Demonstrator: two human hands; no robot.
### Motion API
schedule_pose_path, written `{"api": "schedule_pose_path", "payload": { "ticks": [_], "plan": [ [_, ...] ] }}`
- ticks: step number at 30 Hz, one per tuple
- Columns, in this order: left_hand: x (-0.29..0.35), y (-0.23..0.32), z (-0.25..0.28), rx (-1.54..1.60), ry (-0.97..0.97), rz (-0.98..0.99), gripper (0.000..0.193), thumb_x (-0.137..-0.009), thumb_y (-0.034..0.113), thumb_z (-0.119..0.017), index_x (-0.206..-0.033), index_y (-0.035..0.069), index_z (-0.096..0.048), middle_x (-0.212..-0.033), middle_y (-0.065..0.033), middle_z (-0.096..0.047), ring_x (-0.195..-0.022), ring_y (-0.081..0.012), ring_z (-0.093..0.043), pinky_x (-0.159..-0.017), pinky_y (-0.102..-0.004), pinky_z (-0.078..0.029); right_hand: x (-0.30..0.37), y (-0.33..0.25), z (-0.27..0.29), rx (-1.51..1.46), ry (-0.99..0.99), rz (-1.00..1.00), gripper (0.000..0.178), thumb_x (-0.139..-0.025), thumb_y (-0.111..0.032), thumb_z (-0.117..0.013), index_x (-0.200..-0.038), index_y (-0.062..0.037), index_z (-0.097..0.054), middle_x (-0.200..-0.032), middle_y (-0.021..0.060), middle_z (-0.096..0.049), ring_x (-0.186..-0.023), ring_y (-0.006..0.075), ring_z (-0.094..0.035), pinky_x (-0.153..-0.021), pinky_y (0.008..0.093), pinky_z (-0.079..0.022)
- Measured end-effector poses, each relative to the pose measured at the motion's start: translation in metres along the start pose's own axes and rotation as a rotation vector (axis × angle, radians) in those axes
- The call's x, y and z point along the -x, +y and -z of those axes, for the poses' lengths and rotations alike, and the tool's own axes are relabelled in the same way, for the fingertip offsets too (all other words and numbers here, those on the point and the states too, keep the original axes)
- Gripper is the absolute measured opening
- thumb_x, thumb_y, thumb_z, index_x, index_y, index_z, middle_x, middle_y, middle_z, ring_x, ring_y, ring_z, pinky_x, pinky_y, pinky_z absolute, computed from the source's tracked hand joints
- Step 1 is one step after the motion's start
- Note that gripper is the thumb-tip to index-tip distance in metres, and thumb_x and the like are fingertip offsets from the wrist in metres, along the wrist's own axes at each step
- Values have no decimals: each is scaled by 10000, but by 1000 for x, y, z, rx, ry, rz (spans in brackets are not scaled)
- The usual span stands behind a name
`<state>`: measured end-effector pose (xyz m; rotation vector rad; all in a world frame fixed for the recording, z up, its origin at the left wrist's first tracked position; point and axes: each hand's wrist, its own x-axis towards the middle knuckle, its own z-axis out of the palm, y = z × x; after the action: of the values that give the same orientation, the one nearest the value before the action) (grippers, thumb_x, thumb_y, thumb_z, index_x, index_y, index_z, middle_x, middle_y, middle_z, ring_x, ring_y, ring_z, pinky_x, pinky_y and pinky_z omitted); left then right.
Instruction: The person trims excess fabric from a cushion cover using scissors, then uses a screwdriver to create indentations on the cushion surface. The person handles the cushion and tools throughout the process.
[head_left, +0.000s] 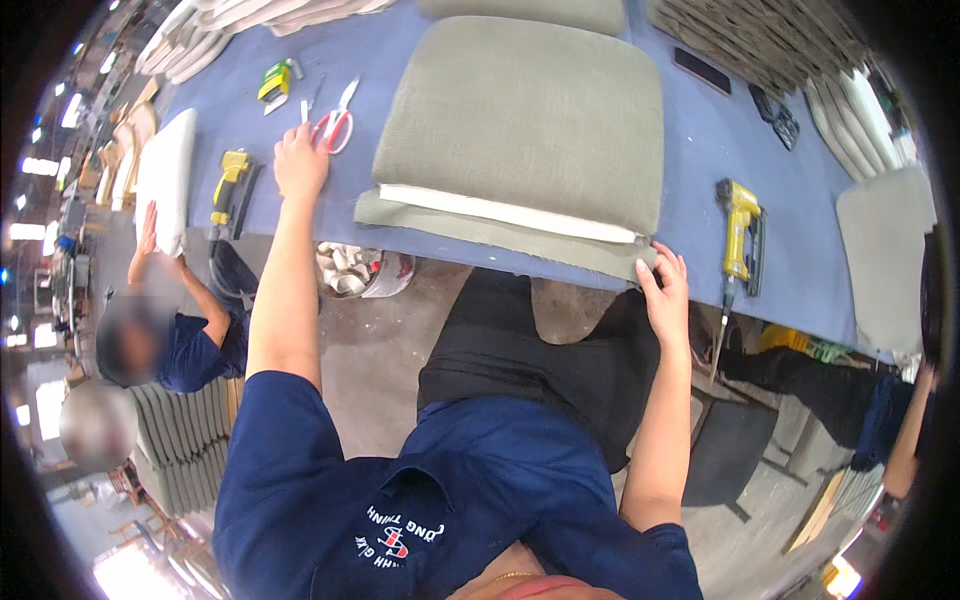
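A grey-green upholstered cushion [525, 125] lies on the blue table. Along its near edge a white strip [510, 212] shows, and a loose fabric flap [590, 255] spreads toward me. My right hand [666, 290] pinches the flap's right corner between thumb and fingers. Farther left, my left hand [300, 165] has its fingers curled down on the table, touching or beside the red-handled scissors [340, 128]. A small white piece [304, 110] and a slim dark tool [318, 88] lie just past its fingertips. What those fingers hold is hidden.
Yellow staple guns lie at left [229, 190] and right [740, 225]. A green-yellow box [274, 82], a phone [702, 70] and stacked covers [765, 40] are farther back. A scrap bucket [388, 275] stands below the table edge. Other people sit at left and right.
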<state>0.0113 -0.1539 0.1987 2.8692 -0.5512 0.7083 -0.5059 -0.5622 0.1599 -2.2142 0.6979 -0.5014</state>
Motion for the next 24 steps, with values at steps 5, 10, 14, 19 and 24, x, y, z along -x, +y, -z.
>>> {"api": "schedule_pose_path", "payload": {
  "ticks": [5,10,14,19,24],
  "plan": [
    [-23,6,-18,25,-399,-60,617,-1002,572,-641,-1402,111,-732,-1210,-287,-759,-1159,-468,-722,-980,-565,-564,2,0,4,29,-3,22,324,-995,-350,-762,-925,-37,-713,-1417,198,-687,-1430,383,-546,-1291,589,-248],
    [-76,-38,-40,56,-758,146,573,-837,531,-808,-1097,22,-848,-1010,-185,-816,-987,-291,-790,-875,-421,-592,2,2,2,-76,-21,32,300,-989,-336,-762,-890,-59,-704,-1382,194,-687,-1452,326,-536,-1315,584,-179],
    [-71,-6,-8,1170,-881,387,401,-966,437,-759,-1210,119,-785,-1019,-58,-745,-881,-118,-664,-696,-312,-508,8,1,5,-77,-18,20,232,-990,-263,-755,-879,-64,-712,-1399,170,-696,-1461,295,-536,-1327,555,-154],
    [98,176,101,1529,-409,61,349,-982,363,-781,-1183,95,-685,-1044,-13,-688,-945,-106,-649,-754,-293,-514,2,-6,8,-102,-73,8,238,-956,-269,-766,-833,-70,-723,-1296,170,-728,-1446,314,-552,-1316,588,-183],
    [279,321,144,1758,-1317,97,177,-963,143,-797,-981,78,-634,-828,17,-645,-697,-70,-608,-626,-261,-494,-1,-4,19,-106,-122,8,177,-949,-243,-770,-872,-84,-763,-1283,180,-730,-1436,329,-553,-1318,580,-193]
  ]
}}
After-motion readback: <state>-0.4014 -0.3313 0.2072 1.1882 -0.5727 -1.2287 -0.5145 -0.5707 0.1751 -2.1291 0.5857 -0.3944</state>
